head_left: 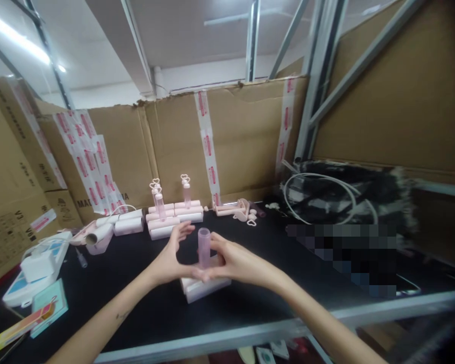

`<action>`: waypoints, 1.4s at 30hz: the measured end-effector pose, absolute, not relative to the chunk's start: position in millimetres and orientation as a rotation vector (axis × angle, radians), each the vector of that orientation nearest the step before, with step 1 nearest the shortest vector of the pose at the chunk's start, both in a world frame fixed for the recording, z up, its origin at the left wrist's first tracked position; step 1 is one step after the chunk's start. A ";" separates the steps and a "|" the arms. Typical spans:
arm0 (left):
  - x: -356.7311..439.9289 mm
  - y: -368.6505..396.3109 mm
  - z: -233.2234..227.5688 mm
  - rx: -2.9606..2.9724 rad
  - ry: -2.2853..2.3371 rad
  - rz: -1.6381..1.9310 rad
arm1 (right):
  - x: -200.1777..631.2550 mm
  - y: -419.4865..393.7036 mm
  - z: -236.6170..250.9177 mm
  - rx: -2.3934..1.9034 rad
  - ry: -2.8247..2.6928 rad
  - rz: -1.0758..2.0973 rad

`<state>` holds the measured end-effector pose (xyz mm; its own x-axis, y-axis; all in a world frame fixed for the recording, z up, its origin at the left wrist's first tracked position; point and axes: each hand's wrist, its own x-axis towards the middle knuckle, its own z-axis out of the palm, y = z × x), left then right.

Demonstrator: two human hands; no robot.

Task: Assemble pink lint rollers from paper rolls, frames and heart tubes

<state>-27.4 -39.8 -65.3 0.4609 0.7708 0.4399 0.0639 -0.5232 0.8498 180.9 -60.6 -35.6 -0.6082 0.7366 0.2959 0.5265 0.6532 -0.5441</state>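
A translucent purple tube point(203, 248), open at its top, stands upright on a pale pink-and-white block of rounded parts point(208, 290) near the table's front. My right hand point(237, 260) is curled at the tube's right side, fingertips against it and thumb by its lower end. On the other side, my left hand point(170, 263) has its fingers spread and raised, with its thumb reaching to the tube's base. Behind the hands, similar pink-and-white blocks point(163, 230) carry upright tubes point(187, 196) topped with heart-shaped loops point(185, 178).
Loose pink parts point(235, 210) lie at the back by the cardboard wall point(242, 146). To the left are a power strip point(38, 270), a teal box point(51, 306) and a yellow-pink packet point(23, 328). A coiled white cable point(318, 174) sits right; a metal rail point(220, 341) edges the front.
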 end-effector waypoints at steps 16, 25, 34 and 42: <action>50.0 -50.6 -49.7 1.398 0.854 1.360 | 158.5 -33.4 -11.7 -0.463 -2.054 0.817; 44.3 -49.8 -61.9 1.335 0.918 1.429 | 142.3 -36.5 -33.2 -0.281 -1.875 1.091; 46.4 -49.0 -56.2 1.358 0.672 1.286 | 229.5 36.1 -13.8 -1.252 -1.898 0.217; 47.1 -47.2 -55.9 1.373 0.633 1.257 | 311.3 80.9 -62.8 -1.786 -2.085 0.059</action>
